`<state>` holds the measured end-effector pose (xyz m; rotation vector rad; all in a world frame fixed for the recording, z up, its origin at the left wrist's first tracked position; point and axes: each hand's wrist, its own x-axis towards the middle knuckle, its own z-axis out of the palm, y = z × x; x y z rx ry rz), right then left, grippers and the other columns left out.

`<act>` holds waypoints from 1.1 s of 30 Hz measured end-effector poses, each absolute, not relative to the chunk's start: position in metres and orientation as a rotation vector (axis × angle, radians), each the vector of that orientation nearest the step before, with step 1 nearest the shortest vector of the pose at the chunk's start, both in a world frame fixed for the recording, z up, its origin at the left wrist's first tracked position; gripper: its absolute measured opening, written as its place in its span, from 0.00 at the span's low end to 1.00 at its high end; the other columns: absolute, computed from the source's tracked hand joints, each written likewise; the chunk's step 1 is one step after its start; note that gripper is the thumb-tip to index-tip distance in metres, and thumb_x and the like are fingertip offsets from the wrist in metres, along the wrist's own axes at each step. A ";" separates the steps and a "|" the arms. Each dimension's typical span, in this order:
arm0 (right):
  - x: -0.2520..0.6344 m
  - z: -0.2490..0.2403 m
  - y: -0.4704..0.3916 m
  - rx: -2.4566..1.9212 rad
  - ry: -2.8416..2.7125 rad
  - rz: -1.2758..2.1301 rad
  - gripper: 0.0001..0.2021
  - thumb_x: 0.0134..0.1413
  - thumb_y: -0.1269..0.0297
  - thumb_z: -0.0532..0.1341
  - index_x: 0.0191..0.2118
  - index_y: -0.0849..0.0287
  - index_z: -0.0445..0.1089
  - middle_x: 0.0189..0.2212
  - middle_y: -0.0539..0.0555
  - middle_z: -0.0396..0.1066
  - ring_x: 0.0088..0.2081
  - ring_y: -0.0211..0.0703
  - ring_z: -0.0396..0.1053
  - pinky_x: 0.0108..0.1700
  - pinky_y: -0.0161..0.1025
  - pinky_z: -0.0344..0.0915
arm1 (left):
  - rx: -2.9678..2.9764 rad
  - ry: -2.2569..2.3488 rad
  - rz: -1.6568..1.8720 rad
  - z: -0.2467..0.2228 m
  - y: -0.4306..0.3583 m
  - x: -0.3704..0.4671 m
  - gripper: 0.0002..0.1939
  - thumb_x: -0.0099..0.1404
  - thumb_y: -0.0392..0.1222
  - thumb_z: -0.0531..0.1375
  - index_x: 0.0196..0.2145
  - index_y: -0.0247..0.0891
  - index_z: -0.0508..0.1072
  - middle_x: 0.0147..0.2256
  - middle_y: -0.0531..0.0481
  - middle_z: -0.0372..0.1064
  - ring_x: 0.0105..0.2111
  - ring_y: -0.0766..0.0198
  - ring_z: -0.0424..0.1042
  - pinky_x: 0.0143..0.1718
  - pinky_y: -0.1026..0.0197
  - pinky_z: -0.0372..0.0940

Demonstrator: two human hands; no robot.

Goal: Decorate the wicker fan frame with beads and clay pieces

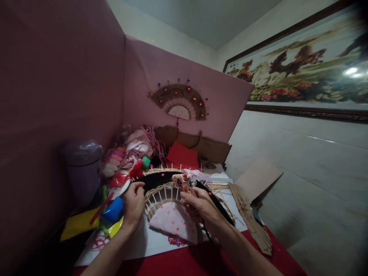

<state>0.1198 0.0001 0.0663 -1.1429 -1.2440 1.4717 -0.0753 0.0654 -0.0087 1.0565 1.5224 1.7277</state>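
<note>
Black band (152,181) arcs over a half-round fan (172,214) lying between two hands, a bright packet (183,183) above it.
The fan's long axis runs across the person's view, its curved rim turned away and its dotted cloth (175,222) toward the body, over a white sheet (129,247). The right hand (201,205) is the one at the packet, gripping it between thumb and fingers near the top of the arc, in view between one red dot (162,174) to its left and another red dot (210,193) to its right. The left hand (135,203) sits at the fan's left end, fingers curled and thumb close to them; whether it pinches the band's edge, I cannot tell.
</note>
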 end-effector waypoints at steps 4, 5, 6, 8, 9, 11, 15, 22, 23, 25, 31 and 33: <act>0.098 0.063 0.019 -1.166 -1.308 1.469 0.17 0.43 0.54 0.65 0.25 0.59 0.58 0.15 0.41 0.53 0.14 0.27 0.46 0.14 0.28 0.41 | 1.093 1.526 1.707 -0.015 0.069 -0.078 0.10 0.50 0.40 0.53 0.31 0.38 0.71 0.26 0.50 0.67 0.29 0.61 0.66 0.30 0.61 0.59; 0.094 0.061 0.024 -1.167 -1.331 1.462 0.17 0.44 0.53 0.64 0.25 0.59 0.58 0.14 0.41 0.53 0.14 0.27 0.46 0.14 0.28 0.41 | 1.057 1.512 1.712 -0.015 0.070 -0.079 0.11 0.50 0.40 0.53 0.31 0.37 0.71 0.26 0.50 0.67 0.28 0.61 0.65 0.29 0.61 0.58; 0.091 0.059 0.028 -1.168 -1.354 1.455 0.17 0.45 0.52 0.63 0.24 0.59 0.58 0.14 0.41 0.53 0.14 0.27 0.46 0.14 0.28 0.41 | 1.012 1.493 1.721 -0.016 0.071 -0.079 0.11 0.49 0.40 0.53 0.31 0.37 0.71 0.25 0.51 0.66 0.27 0.62 0.65 0.28 0.62 0.58; 0.085 0.056 0.035 -1.174 -1.395 1.448 0.18 0.46 0.51 0.62 0.23 0.59 0.59 0.13 0.42 0.53 0.14 0.27 0.47 0.15 0.29 0.42 | 0.921 1.454 1.746 -0.016 0.072 -0.080 0.12 0.48 0.41 0.54 0.30 0.36 0.71 0.24 0.52 0.65 0.25 0.63 0.64 0.26 0.63 0.57; 0.083 0.055 0.037 -1.186 -1.405 1.440 0.18 0.46 0.50 0.62 0.23 0.59 0.59 0.13 0.42 0.54 0.14 0.28 0.47 0.15 0.29 0.42 | 0.888 1.438 1.760 -0.015 0.072 -0.080 0.12 0.48 0.41 0.54 0.30 0.36 0.71 0.23 0.52 0.64 0.25 0.64 0.63 0.26 0.63 0.57; 0.080 0.054 0.040 -1.223 -1.419 1.430 0.18 0.45 0.50 0.62 0.24 0.59 0.60 0.14 0.42 0.56 0.14 0.27 0.48 0.15 0.29 0.42 | 0.853 1.418 1.795 -0.014 0.072 -0.080 0.11 0.48 0.41 0.54 0.30 0.36 0.71 0.23 0.52 0.64 0.24 0.64 0.63 0.25 0.63 0.56; 0.079 0.054 0.042 -1.317 -1.478 1.396 0.19 0.47 0.48 0.61 0.23 0.59 0.60 0.14 0.43 0.57 0.13 0.27 0.48 0.14 0.29 0.43 | 0.811 1.390 1.830 -0.009 0.068 -0.079 0.11 0.48 0.41 0.55 0.29 0.35 0.71 0.22 0.53 0.64 0.22 0.66 0.62 0.24 0.64 0.57; 0.081 0.052 0.049 -1.339 -1.592 1.353 0.20 0.51 0.46 0.57 0.23 0.59 0.62 0.13 0.44 0.59 0.12 0.28 0.49 0.13 0.30 0.45 | 0.777 1.383 1.845 -0.009 0.068 -0.079 0.11 0.47 0.41 0.55 0.28 0.35 0.71 0.21 0.54 0.63 0.22 0.66 0.62 0.24 0.64 0.57; 0.081 0.051 0.049 -1.338 -1.597 1.360 0.20 0.51 0.46 0.57 0.23 0.59 0.62 0.13 0.45 0.59 0.12 0.28 0.49 0.13 0.30 0.45 | 0.779 1.384 1.846 -0.010 0.068 -0.079 0.11 0.47 0.42 0.55 0.28 0.35 0.71 0.21 0.54 0.63 0.22 0.67 0.62 0.24 0.64 0.57; 0.082 0.050 0.050 -1.336 -1.603 1.365 0.20 0.52 0.46 0.56 0.23 0.59 0.62 0.13 0.45 0.59 0.12 0.29 0.49 0.12 0.30 0.45 | 0.779 1.386 1.847 -0.010 0.068 -0.079 0.11 0.47 0.42 0.55 0.28 0.35 0.72 0.21 0.54 0.63 0.21 0.67 0.62 0.24 0.64 0.57; 0.086 0.050 0.051 -1.364 -1.648 1.351 0.22 0.53 0.44 0.55 0.21 0.59 0.61 0.12 0.45 0.59 0.11 0.30 0.49 0.12 0.30 0.46 | 0.769 1.363 1.845 -0.007 0.066 -0.079 0.12 0.47 0.42 0.56 0.29 0.35 0.72 0.21 0.54 0.63 0.20 0.68 0.61 0.22 0.65 0.55; 0.086 0.052 0.050 -1.375 -1.658 1.355 0.23 0.52 0.44 0.54 0.21 0.59 0.61 0.11 0.45 0.58 0.11 0.30 0.49 0.12 0.30 0.47 | 0.761 1.372 1.843 -0.006 0.066 -0.078 0.12 0.47 0.43 0.56 0.29 0.35 0.72 0.21 0.54 0.63 0.20 0.68 0.61 0.22 0.65 0.55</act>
